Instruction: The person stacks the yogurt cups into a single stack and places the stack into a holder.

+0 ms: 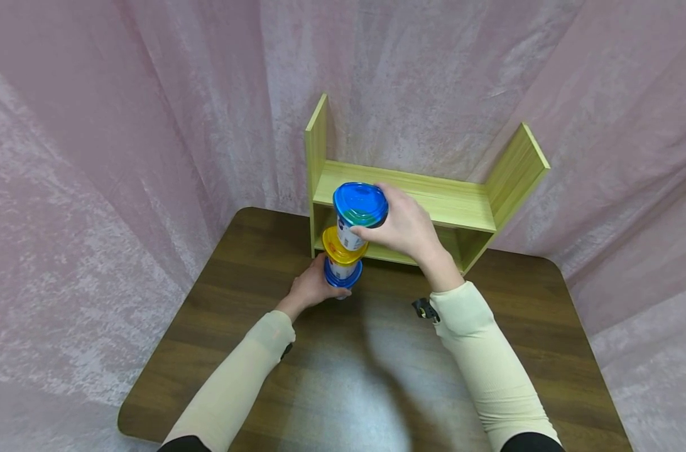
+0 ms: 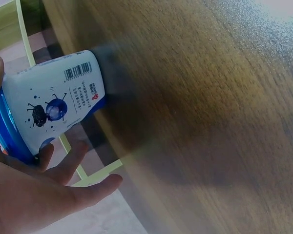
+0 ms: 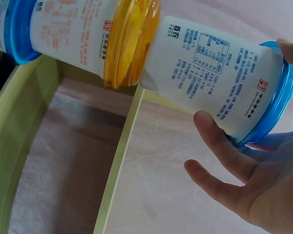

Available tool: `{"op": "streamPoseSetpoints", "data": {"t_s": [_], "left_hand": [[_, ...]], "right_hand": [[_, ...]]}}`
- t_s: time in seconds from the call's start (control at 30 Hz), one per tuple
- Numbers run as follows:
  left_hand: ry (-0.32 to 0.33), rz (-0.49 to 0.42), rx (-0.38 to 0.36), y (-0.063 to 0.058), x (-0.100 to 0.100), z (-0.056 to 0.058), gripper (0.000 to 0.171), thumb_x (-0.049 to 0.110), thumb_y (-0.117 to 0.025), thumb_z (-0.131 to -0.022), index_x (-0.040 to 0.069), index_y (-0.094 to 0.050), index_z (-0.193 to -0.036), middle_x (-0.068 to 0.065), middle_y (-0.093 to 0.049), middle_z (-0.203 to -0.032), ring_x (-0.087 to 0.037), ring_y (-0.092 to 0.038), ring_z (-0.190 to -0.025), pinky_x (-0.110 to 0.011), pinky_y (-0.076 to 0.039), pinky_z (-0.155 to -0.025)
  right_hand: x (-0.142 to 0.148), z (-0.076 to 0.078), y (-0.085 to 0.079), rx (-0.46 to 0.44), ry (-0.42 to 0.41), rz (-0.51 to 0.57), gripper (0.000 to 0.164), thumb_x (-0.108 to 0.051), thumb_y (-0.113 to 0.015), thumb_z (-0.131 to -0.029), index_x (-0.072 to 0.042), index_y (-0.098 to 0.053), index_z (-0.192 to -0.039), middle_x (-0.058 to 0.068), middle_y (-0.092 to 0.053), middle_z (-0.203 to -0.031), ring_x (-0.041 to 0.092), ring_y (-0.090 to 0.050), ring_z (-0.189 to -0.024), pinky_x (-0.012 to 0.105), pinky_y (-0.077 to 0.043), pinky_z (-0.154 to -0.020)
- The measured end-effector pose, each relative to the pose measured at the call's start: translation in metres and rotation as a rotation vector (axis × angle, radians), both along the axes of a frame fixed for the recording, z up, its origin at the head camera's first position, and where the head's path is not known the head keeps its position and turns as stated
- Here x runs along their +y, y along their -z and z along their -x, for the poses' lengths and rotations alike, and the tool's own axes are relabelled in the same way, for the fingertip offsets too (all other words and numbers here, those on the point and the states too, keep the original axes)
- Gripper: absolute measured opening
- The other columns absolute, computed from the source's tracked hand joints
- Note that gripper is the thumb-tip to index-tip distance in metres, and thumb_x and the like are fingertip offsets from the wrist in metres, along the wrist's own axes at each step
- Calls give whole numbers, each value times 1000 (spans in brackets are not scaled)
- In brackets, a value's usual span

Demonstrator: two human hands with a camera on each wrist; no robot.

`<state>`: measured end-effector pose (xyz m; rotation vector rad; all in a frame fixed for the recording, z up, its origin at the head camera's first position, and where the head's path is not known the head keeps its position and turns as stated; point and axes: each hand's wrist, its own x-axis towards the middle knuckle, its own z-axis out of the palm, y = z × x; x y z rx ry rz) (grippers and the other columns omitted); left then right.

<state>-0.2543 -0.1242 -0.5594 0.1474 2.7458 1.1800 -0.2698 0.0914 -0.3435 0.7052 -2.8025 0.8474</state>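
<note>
Three white printed cups with plastic lids stand one on another at the shelf's left front. The bottom cup (image 2: 53, 97), blue-lidded, rests on the table; my left hand (image 1: 311, 285) holds it around the lid from the left. On it sits the cup with the yellow lid (image 1: 334, 250), which neither hand grips. At the top, my right hand (image 1: 408, 224) grips the upper blue-lidded cup (image 3: 200, 73) near its rim, thumb on one side and fingers on the other. Its base meets the yellow lid in the right wrist view.
Directly behind the stack is a light wooden shelf (image 1: 411, 191) with two upright side panels and a lower compartment. It stands at the back of the dark brown wooden table (image 1: 230, 295). Pink curtains (image 1: 218, 94) hang around the table's back and sides.
</note>
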Motion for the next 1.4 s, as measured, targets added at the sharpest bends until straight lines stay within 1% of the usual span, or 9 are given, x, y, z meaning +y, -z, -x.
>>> {"op": "streamPoseSetpoints", "data": {"t_s": [0.23, 0.47, 0.73, 0.93, 1.1, 1.17, 1.27, 1.4], "left_hand": [[4, -14, 14, 0, 0, 0, 110, 53, -89, -72, 18, -24, -154, -8, -50, -145, -29, -52, -129, -63, -38, -107], [-1, -14, 3, 1, 0, 0, 108, 51, -89, -73, 19, -25, -153, -8, -50, -144, -28, -53, -128, -61, -41, -106], [-5, -13, 1, 1, 0, -1, 109, 54, -88, -72, 19, -24, -154, -7, -49, -145, -29, -52, -130, -65, -38, -106], [-6, -17, -6, 0, 1, 0, 107, 50, -89, -74, 19, -25, -154, -8, -49, -145, -29, -52, -130, -64, -38, -107], [-2, -9, -1, -2, 3, 0, 108, 52, -89, -73, 17, -25, -154, -8, -50, -144, -29, -52, -130, -66, -38, -106], [-5, 0, 2, -1, 3, 0, 110, 54, -88, -72, 18, -25, -154, -8, -50, -145, -29, -52, -130, -67, -37, -106], [-8, 2, 9, 0, 3, 1, 108, 52, -89, -73, 19, -25, -154, -8, -50, -145, -30, -52, -130, -69, -36, -106], [-4, -7, 24, 1, 4, 1, 108, 51, -89, -72, 20, -26, -154, -7, -50, -144, -29, -52, -129, -65, -39, -105]], "right_hand": [[-6, 0, 0, -4, 5, -24, 96, -59, -81, -75, -7, -45, -147, 13, -58, -137, 31, -60, -116, 51, -53, -92], [-11, 1, 0, -12, -3, -29, 97, -59, -80, -75, -8, -44, -149, 14, -57, -139, 32, -59, -118, 52, -53, -93], [-14, 2, 5, -30, -13, -47, 99, -60, -80, -75, -8, -43, -150, 14, -56, -139, 31, -58, -119, 51, -52, -94], [-13, 4, 5, -77, -26, -43, 100, -60, -79, -76, -9, -39, -153, 14, -53, -142, 31, -57, -120, 51, -52, -95], [-10, 4, 3, -123, -33, -35, 101, -59, -79, -78, -11, -35, -155, 13, -50, -145, 32, -56, -123, 52, -51, -97], [-9, 4, 3, -133, -33, -34, 101, -59, -79, -78, -11, -34, -155, 14, -50, -145, 32, -55, -124, 52, -50, -98], [-8, 4, 3, -143, -36, -30, 102, -58, -79, -79, -10, -33, -156, 14, -49, -146, 32, -55, -125, 52, -49, -100], [-7, 5, 2, -148, -40, -21, 102, -57, -80, -79, -9, -33, -156, 15, -48, -147, 33, -54, -126, 52, -48, -101]]}}
